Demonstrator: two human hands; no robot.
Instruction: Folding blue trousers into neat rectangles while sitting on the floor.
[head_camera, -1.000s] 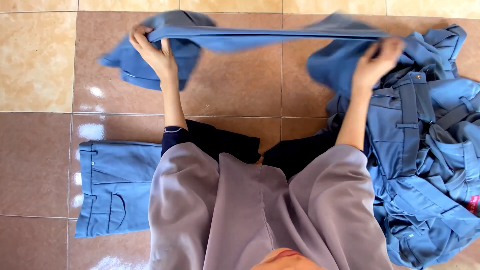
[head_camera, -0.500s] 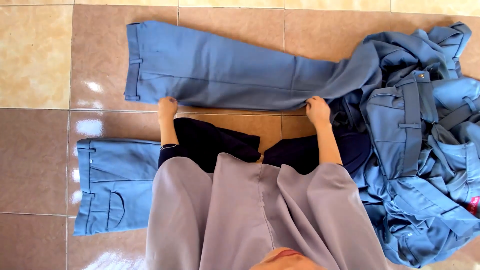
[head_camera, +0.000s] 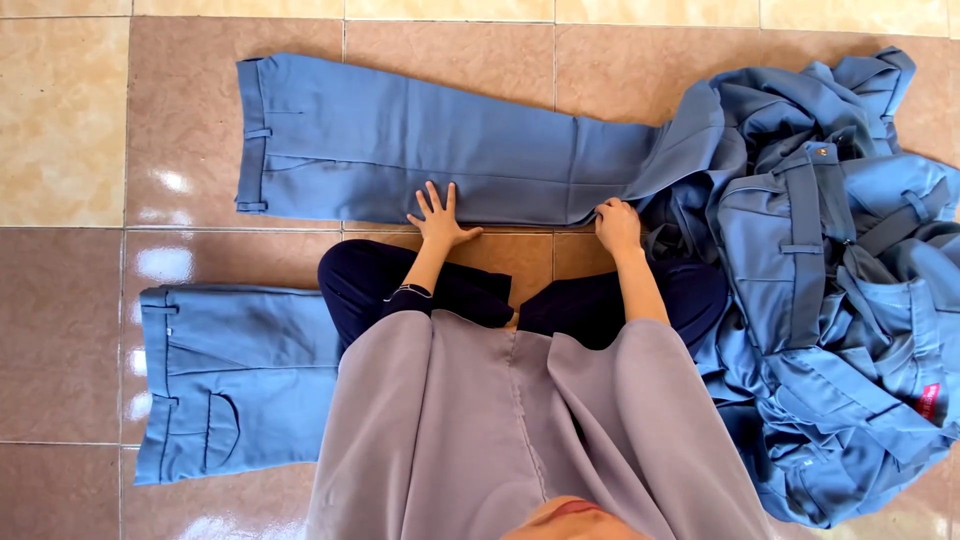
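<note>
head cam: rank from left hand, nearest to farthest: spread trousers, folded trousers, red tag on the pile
1. Spread trousers: under the left hand, touching it.
2. Folded trousers: lower left on the floor.
3. Red tag: far right, on the heaped garments.

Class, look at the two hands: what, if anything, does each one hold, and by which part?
The left hand lies flat and open on the spread blue trousers, holding nothing. The right hand pinches their lower edge, near the leg end.

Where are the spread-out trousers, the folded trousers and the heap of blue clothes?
spread-out trousers (head_camera: 400, 150), head view, on the upper leg panel.
folded trousers (head_camera: 230, 380), head view, on the flat middle.
heap of blue clothes (head_camera: 830, 300), head view, on a top garment.
</note>
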